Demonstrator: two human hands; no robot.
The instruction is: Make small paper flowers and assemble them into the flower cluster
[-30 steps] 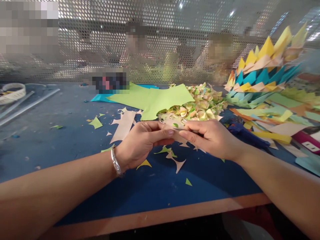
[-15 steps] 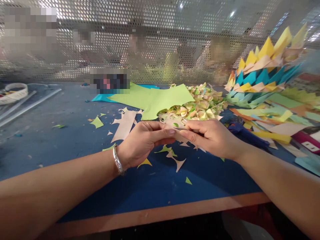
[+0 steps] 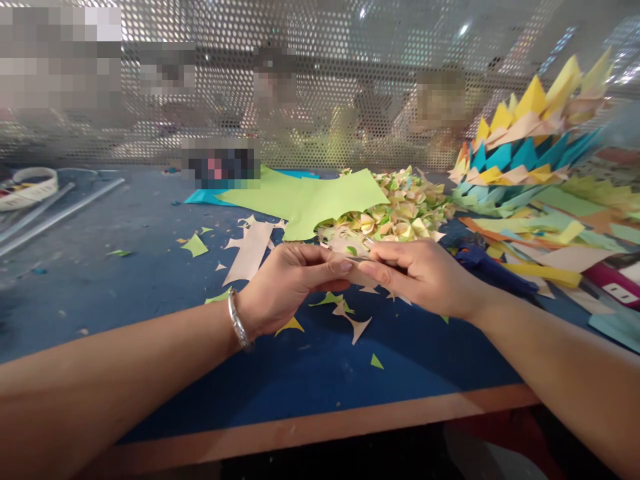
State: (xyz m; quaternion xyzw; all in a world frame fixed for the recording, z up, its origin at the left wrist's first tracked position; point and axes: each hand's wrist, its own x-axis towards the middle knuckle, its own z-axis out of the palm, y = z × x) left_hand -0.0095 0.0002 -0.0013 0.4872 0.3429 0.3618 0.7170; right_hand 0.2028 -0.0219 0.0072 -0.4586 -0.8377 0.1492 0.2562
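Note:
My left hand [image 3: 305, 280], with a silver bangle at the wrist, pinches the left end of a small piece of pale pink paper [image 3: 364, 275]. From the other side my right hand [image 3: 420, 273] closes thumb and forefinger on the same piece. Between the fingertips runs a thin dark edge; whether it is a fold or a slim tool I cannot tell. Just behind the fingers are a small green leaf-shaped scrap [image 3: 351, 251] and a heap of small folded paper petals [image 3: 400, 203]. A large light green sheet with scalloped edges [image 3: 320, 197] lies partly over that heap.
A cut pink sheet [image 3: 250, 252] and several offcuts [image 3: 357, 327] lie around the hands. At right stand a layered paper-point ornament [image 3: 525, 153], a dark blue tool [image 3: 495, 270] and paper strips [image 3: 565, 233]. A white tape roll [image 3: 30, 193] is far left; perforated metal [image 3: 320, 80] backs the table.
Both hands keep their pinch on the pink paper in almost the same place. The view has shifted very slightly; nothing else has visibly moved.

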